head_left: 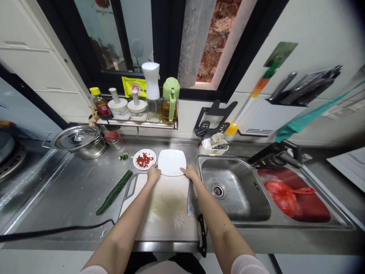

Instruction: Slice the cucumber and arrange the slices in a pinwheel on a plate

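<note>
Cucumber (114, 192) on tabletop (71, 190) far left, then chili dish (144, 159); left hand (153, 174) grips plate (171, 161) near-left corner, right hand (190, 173) near-right. Plate at board (168, 205) far end. Knife (196, 213) right of board. Bottles (101, 104): labels unreadable.

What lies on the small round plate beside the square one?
Chopped red pieces lie on the round plate; its white rim shows, its middle beneath them is covered.

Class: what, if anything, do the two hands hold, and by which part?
The white square plate: the left hand grips its near left corner, the right hand its near right corner.
</note>
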Action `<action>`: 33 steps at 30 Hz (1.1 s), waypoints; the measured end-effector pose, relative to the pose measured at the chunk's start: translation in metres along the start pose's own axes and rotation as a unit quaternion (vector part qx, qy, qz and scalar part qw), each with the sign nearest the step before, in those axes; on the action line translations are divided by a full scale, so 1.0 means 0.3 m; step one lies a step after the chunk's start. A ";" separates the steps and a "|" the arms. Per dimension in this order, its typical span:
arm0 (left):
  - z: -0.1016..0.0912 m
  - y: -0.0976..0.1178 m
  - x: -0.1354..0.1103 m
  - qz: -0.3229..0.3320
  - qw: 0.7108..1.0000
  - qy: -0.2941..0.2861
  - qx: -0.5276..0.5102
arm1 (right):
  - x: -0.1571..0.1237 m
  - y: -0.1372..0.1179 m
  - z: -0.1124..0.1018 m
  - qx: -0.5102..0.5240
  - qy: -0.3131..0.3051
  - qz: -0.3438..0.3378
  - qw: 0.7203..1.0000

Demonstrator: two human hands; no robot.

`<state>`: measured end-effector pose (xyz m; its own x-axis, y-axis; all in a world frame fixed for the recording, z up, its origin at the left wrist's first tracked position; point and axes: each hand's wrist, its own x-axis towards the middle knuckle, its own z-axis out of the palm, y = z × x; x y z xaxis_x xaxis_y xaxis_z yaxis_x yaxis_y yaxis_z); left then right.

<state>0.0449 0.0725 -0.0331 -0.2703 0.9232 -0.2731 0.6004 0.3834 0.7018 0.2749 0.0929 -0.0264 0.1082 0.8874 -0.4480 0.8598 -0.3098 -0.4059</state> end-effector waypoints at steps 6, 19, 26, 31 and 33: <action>-0.012 0.010 -0.015 0.009 1.000 0.000 -0.005 | -0.037 -0.027 -0.028 0.010 0.017 0.021 1.000; -0.305 -0.280 -0.189 0.142 0.977 0.156 0.040 | -0.431 0.215 0.032 0.139 0.183 -0.042 0.972; -0.467 -0.386 -0.176 0.100 0.961 0.181 0.183 | -0.605 0.276 0.093 0.073 0.136 -0.006 0.988; -0.459 -0.375 -0.175 0.061 0.962 0.159 0.214 | -0.641 0.245 0.112 -0.010 0.109 -0.003 0.994; -0.451 -0.375 -0.176 0.057 0.962 0.144 0.226 | -0.652 0.236 0.110 -0.037 0.099 0.006 0.994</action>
<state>-0.1102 -0.0229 -0.0086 -0.3420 0.9393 0.0281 0.8864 0.3125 0.3416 0.2982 -0.1137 0.0062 0.2078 0.9360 -0.2842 0.8918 -0.3006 -0.3382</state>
